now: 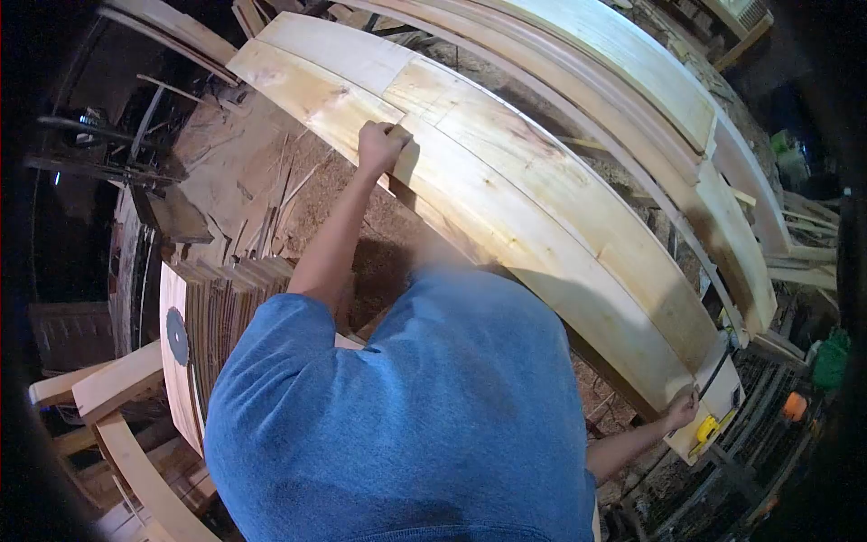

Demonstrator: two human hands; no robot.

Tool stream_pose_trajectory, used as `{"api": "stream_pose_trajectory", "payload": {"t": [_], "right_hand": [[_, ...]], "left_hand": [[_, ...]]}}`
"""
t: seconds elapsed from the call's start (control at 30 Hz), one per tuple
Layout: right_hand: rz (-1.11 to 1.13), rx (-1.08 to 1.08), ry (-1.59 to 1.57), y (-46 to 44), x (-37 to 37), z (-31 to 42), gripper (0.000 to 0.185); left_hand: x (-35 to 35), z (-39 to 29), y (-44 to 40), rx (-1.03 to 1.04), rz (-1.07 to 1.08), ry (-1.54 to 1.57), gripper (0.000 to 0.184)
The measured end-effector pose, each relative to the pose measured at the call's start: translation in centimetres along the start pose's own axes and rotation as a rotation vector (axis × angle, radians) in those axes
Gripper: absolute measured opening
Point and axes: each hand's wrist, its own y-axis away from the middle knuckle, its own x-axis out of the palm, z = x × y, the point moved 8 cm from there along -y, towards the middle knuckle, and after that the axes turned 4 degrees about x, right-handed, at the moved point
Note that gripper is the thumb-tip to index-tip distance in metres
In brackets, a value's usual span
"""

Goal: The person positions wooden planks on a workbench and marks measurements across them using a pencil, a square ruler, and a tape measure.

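Note:
A long wooden panel (506, 199) made of joined boards runs from the upper left to the lower right. My left hand (383, 147) is closed on its near part, fingers curled, around something small I cannot make out. At the panel's lower right end my right hand (684, 407) is closed, with its fingertips at a thin dark strip (713, 378); whether it grips the strip is too small to tell. Just beyond that hand lies a yellow tool (705, 429), on a pale board at the panel's end.
More long boards (632, 81) lie beyond the panel. A stack of wooden boards (230, 285) with a round saw blade (177, 337) stands at the left, near curved wooden frame pieces (144, 470). An orange object (795, 406) and a green bag (831, 358) are at the right.

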Motion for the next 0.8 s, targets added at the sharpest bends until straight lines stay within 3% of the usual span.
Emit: {"api": "stream_pose_trajectory", "payload": {"t": [0.1,0.13,0.2,0.23,0.27,0.33,0.4,0.43,0.5,0.53,0.57,0.63,0.73,0.8], "right_hand": [[0.077,0.023,-0.097,-0.9,1.8,-0.6,0.033],[0.093,0.015,-0.152,-1.7,2.4,-0.6,0.034],[0.15,-0.097,-0.036,-3.9,4.0,-2.1,0.036],[0.131,0.192,-0.352,-5.4,5.2,-5.7,0.037],[0.104,0.478,-0.665,-6.3,7.1,-9.2,0.038],[0.039,0.591,-0.737,-7.0,7.4,-9.5,0.037],[-0.009,0.346,-0.382,-4.5,6.5,-4.2,0.033],[-0.035,0.274,-0.267,-2.8,6.2,-1.3,0.031],[-0.041,0.315,-0.306,-0.7,5.6,4.9,0.029],[-0.026,-0.013,0.043,-1.0,5.8,5.5,0.028],[-0.026,-0.052,0.066,-1.4,6.0,4.6,0.029],[-0.036,-0.121,0.12,-1.9,5.8,3.8,0.03],[0.016,-0.275,0.168,-2.5,5.8,4.2,0.03],[0.056,-0.119,0.115,-3.0,6.0,2.5,0.029]], "left_hand": [[0.1,2.0,-0.7,-0.101,0.034,0.273,0.037],[-1.1,0.4,-0.7,-0.117,0.047,0.19,0.035],[-2.4,-4.2,-1.8,0.145,-0.058,0.048,0.031],[-2.4,-6.6,-1.9,0.27,-0.11,-0.018,0.03],[-1.1,-8.4,-2.2,0.229,-0.027,0.06,0.023],[2.9,-13.1,-1.3,0.611,0.055,-0.059,0.025],[7.6,-16.9,-0.8,0.555,0.172,0.091,0.036],[7.0,-21.4,1.5,0.639,0.244,0.182,0.036],[13.1,-25.0,3.6,0.723,0.314,0.112,0.031],[13.5,-27.7,5.0,0.766,0.384,0.008,0.036],[13.6,-30.1,6.3,0.808,0.455,-0.095,0.041],[15.9,-30.7,8.0,0.879,0.19,-0.075,0.059],[16.0,-30.2,8.6,0.836,0.268,-0.135,0.073],[15.4,-29.5,8.2,0.855,0.3,-0.069,0.075]]}}
